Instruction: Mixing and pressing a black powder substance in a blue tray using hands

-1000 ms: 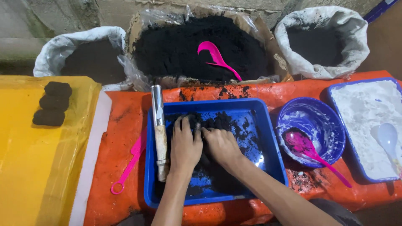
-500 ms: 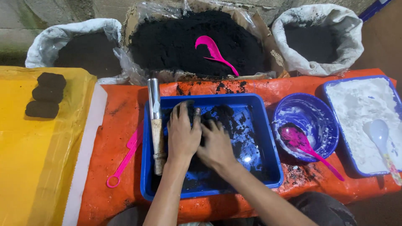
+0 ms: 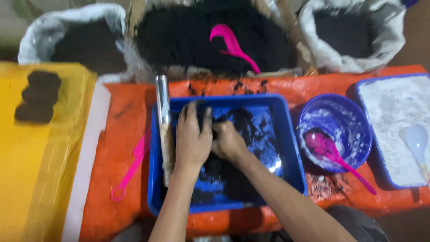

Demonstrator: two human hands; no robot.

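Both of my hands are inside a blue rectangular tray (image 3: 286,134) that holds a wet black mash (image 3: 244,123). My left hand (image 3: 192,136) lies palm down over a lump of the mash, fingers curled around it. My right hand (image 3: 227,142) presses against the same lump from the right, fingers closed on it. A metal tube with a wooden handle (image 3: 164,123) rests along the tray's left wall, just left of my left hand.
A pink spoon (image 3: 130,168) lies on the orange table left of the tray. A blue bowl (image 3: 354,116) with a pink spoon (image 3: 333,154) stands to the right, then a tray of white powder (image 3: 394,116) with a white scoop (image 3: 415,139). Three sacks of black powder line the back, the middle one holding a pink scoop (image 3: 230,42). Dark pressed blocks (image 3: 38,96) sit on yellow sheeting at left.
My hands have drawn together from spread flat over the mash to cupped around one lump near the tray's upper left. The view has shifted a little.
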